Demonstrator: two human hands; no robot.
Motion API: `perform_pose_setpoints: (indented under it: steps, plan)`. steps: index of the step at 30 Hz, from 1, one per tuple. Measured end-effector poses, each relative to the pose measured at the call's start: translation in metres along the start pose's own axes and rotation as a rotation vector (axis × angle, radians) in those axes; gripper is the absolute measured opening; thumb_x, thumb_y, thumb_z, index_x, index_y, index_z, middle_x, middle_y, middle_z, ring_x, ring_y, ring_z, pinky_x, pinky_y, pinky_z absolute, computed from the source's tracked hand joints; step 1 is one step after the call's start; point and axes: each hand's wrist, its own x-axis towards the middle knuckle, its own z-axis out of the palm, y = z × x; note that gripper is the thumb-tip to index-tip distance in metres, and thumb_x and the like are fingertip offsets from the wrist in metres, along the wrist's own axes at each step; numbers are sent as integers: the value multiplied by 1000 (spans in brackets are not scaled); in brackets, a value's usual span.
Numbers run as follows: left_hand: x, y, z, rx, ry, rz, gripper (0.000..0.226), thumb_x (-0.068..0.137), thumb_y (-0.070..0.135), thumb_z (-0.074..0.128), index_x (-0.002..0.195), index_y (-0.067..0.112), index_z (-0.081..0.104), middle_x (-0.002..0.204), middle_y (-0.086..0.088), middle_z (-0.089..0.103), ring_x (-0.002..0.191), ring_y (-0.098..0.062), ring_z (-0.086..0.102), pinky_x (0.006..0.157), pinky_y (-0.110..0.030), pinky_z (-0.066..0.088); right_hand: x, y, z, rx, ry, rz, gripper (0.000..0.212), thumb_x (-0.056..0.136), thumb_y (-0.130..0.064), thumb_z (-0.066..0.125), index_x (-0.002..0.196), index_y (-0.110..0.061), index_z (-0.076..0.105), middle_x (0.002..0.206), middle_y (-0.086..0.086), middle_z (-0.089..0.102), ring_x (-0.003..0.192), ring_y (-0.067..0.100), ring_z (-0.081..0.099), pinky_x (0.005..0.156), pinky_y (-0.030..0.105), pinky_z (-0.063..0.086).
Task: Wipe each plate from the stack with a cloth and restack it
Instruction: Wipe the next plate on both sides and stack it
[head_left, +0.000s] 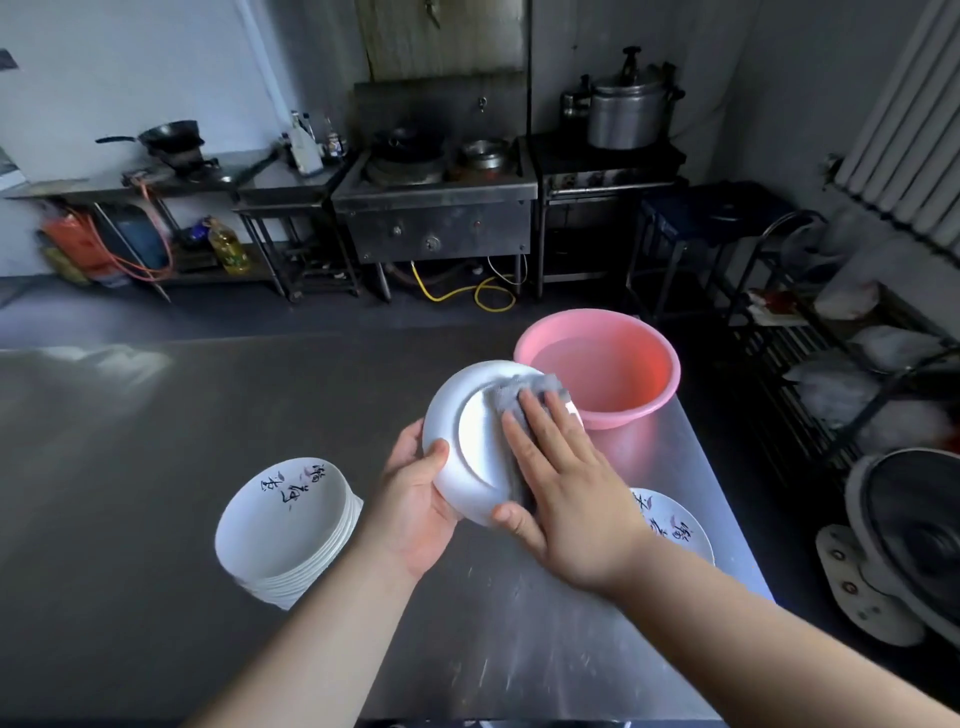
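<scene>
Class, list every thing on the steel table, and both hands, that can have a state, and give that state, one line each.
Held plate: lifted off the table, underside facing the camera.
Cloth: pressed flat on the plate's underside.
Left hand: grips the plate's rim.
Right hand: fingers straight, presses the cloth.
Stack of plates: upright on the table.
Single plate: lying face up.
Pink basin: upright, holding water.

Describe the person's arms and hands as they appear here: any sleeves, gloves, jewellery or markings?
Both forearms are bare as far as the frame shows, with no sleeve edge in view. The left hand and right hand wear no gloves, and no rings, watch, bracelet or markings show on either. Fingernails look short and unpainted.
</scene>
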Motion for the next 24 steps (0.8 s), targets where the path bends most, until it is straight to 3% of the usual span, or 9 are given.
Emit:
perform_pose_setpoints:
  steps: [4, 8, 13, 16, 21, 24]
  plan:
    - [3, 2, -3, -25, 17, -5, 35, 107, 5, 42, 141, 11, 52, 132, -18, 70, 114, -32, 71, 93, -49, 57, -28, -20, 6, 50, 17, 3, 86, 105, -68, 34, 164, -5, 28, 174, 16, 16, 161, 40, 5, 128, 56, 23]
    - [-3, -2, -7, 63, -39, -67, 38, 100, 7, 55, 137, 10, 54, 138, -21, 65, 111, -30, 70, 86, -43, 61, 8, 5, -7, 131, 111, 119, 70, 110, -51, 32, 159, -1, 38, 169, 17, 29, 158, 40, 21, 128, 54, 20]
    - [-5, 1, -11, 223, -166, -94, 54, 88, 15, 63, 140, 7, 53, 136, -22, 66, 118, -33, 67, 96, -47, 51, 53, 30, -38, 138, 7, -206, 48, 111, -25, 42, 156, -11, 48, 156, 6, 52, 144, 27, 48, 118, 42, 39]
    - [-3, 5, -12, 230, -166, -67, 54, 87, 15, 64, 139, 6, 54, 135, -23, 66, 116, -33, 68, 96, -47, 51, 53, 32, -38, 130, 37, -168, 48, 111, -23, 42, 157, -11, 46, 158, 7, 50, 142, 27, 49, 117, 41, 40]
    - [0, 11, -18, 124, -112, -9, 58, 85, 13, 62, 142, 8, 54, 138, -16, 67, 123, -31, 67, 91, -41, 58, 8, 13, -12, 304, 267, 197, 53, 108, -21, 39, 160, -6, 40, 167, 3, 35, 154, 21, 33, 124, 45, 32]
    - [0, 13, -18, 119, -119, -49, 56, 86, 12, 63, 141, 9, 55, 136, -15, 67, 118, -29, 69, 89, -39, 60, 13, 17, -15, 304, 211, 105, 53, 107, -20, 41, 157, -5, 43, 166, 6, 38, 153, 26, 36, 123, 48, 33]
